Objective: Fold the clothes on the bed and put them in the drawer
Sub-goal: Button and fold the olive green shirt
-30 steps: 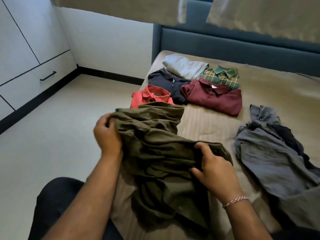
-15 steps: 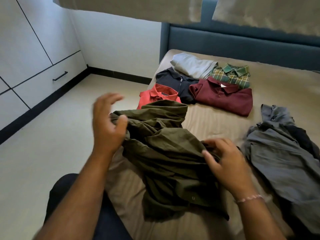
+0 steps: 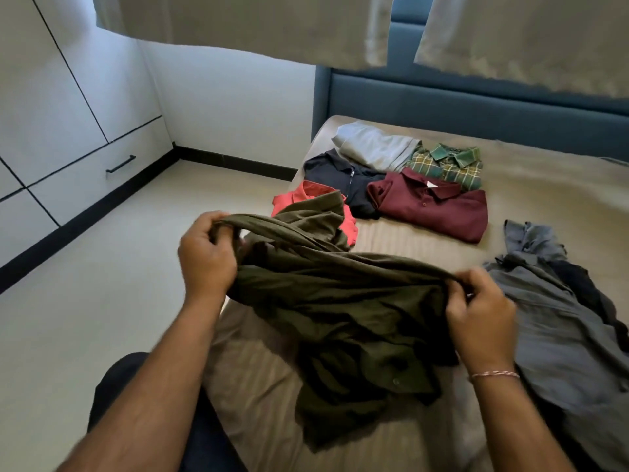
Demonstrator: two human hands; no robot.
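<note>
Hands stretch green shirt over bed

Drawer (image 3: 102,172) sits closed at far left. Left hand (image 3: 207,257) grips one bunched edge of the green shirt (image 3: 340,301); right hand (image 3: 480,315) pinches the other edge. Shirt hangs between them onto the bed (image 3: 544,185).

An olive green shirt (image 3: 340,301) hangs crumpled above the bed (image 3: 544,172), its top edge stretched taut. Five folded tops sit near the headboard: grey (image 3: 374,148), navy (image 3: 343,178), orange (image 3: 299,199), maroon (image 3: 439,206), plaid (image 3: 449,163). An unfolded grey garment (image 3: 561,335), perhaps over a darker one, lies at right. The white drawer (image 3: 102,172) is closed.
</note>
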